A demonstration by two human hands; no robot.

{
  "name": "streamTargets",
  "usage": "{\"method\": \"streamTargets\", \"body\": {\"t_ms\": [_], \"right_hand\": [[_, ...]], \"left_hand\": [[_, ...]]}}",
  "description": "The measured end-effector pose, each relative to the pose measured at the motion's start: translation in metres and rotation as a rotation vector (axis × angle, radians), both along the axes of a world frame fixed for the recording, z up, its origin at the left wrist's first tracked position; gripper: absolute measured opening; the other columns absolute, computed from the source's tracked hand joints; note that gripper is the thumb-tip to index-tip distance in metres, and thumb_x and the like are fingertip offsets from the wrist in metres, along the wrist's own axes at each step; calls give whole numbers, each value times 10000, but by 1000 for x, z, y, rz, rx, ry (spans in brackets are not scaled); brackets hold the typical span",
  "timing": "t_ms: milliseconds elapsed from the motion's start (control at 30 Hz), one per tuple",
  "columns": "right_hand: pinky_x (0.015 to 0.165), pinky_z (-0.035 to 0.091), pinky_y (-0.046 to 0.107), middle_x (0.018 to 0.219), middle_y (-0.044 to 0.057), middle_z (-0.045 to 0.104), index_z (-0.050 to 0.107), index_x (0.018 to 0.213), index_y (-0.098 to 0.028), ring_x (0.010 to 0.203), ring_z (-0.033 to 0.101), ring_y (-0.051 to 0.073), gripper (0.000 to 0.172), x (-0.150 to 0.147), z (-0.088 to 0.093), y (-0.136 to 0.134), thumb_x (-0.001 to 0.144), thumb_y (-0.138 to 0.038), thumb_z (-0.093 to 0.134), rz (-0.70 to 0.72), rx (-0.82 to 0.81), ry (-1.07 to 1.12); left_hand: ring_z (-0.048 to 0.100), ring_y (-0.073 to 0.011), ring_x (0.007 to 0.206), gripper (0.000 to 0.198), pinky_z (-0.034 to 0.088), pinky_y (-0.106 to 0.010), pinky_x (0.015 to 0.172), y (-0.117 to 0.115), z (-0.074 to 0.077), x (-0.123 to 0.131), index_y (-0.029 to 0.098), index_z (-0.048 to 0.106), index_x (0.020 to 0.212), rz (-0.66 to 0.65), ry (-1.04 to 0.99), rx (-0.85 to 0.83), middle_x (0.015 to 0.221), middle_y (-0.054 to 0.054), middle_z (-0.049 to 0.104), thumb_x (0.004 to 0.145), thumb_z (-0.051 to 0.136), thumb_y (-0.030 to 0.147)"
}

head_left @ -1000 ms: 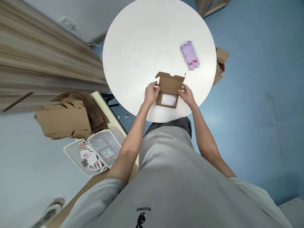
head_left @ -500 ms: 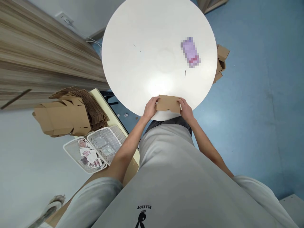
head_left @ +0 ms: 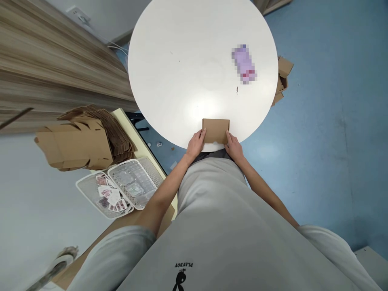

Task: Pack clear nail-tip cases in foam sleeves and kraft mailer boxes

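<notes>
A small brown cardboard box (head_left: 216,130) lies at the near edge of the round white table (head_left: 169,93), its lid folded down. My left hand (head_left: 196,144) grips its left side, fingers closed along the edge and thumb on top. On the opposite side my right hand (head_left: 233,147) holds the right edge in the same way. A small notch shows in the box's front edge. Farther off on the table, to the right, lies a blurred purple item (head_left: 244,64) whose kind I cannot make out.
To the left, a side table (head_left: 121,117) carries a stack of flat cardboard blanks (head_left: 81,141). Beside them are a white plastic basket (head_left: 87,194) with printed cards and another basket (head_left: 131,184). Cardboard boxes (head_left: 283,68) stand beyond the table's right edge.
The box's lid has come down to lie flat. Both hands have shifted slightly toward my body and now hold the box's sides lower down.
</notes>
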State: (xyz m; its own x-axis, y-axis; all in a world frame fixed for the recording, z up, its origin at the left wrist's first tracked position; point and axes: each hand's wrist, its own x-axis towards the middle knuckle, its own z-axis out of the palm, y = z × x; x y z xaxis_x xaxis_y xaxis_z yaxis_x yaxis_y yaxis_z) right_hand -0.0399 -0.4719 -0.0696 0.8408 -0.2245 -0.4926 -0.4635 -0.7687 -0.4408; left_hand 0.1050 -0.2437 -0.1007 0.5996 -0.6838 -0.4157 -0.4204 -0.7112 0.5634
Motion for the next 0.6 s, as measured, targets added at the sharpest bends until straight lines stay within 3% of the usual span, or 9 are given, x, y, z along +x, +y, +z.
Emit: {"method": "streamTargets", "body": {"t_ms": [100, 200, 300, 500, 600], "right_hand": [[1257, 546, 574, 1712, 207, 567, 288, 1823, -125, 1509, 559, 377, 849, 11, -4, -3, 1001, -155, 500, -52, -7, -27], [1244, 553, 555, 1666, 201, 611, 340, 1808, -152, 1504, 573, 361, 807, 21, 1, -9, 1015, -160, 494, -114, 15, -83], [1218, 556, 558, 1554, 202, 694, 447, 1759, -179, 1422, 639, 355, 687, 32, 17, -17, 1072, -197, 454, -180, 35, -160], [1071, 586, 502, 1270, 157, 827, 651, 1591, -194, 1154, 754, 351, 555, 64, 57, -33, 1087, -173, 421, -305, 26, -114], [991, 576, 477, 1114, 165, 843, 719, 1489, -169, 1079, 753, 379, 489, 80, 69, -40, 1074, -185, 462, -324, -8, -23]], "left_hand": [[577, -370, 1516, 894, 522, -553, 1257, -10, -3, 8, 139, 386, 1783, 31, 9, -56, 1682, -248, 555, 907, 498, 1], [588, -355, 1517, 873, 507, -532, 1278, -15, 4, 18, 120, 396, 1777, 69, 24, -163, 1659, -244, 579, 919, 539, 47], [658, -338, 1449, 818, 530, -500, 1245, -21, 22, 27, 166, 458, 1755, 144, 23, -190, 1601, -194, 658, 947, 544, 67], [801, -387, 1127, 611, 572, -488, 1032, -44, 68, 41, 205, 652, 1624, 282, -2, 12, 1272, -162, 846, 1033, 551, 91], [791, -384, 1008, 408, 557, -458, 927, -57, 83, 48, 230, 800, 1407, 332, -38, 43, 1077, -140, 865, 1065, 585, 173]]}}
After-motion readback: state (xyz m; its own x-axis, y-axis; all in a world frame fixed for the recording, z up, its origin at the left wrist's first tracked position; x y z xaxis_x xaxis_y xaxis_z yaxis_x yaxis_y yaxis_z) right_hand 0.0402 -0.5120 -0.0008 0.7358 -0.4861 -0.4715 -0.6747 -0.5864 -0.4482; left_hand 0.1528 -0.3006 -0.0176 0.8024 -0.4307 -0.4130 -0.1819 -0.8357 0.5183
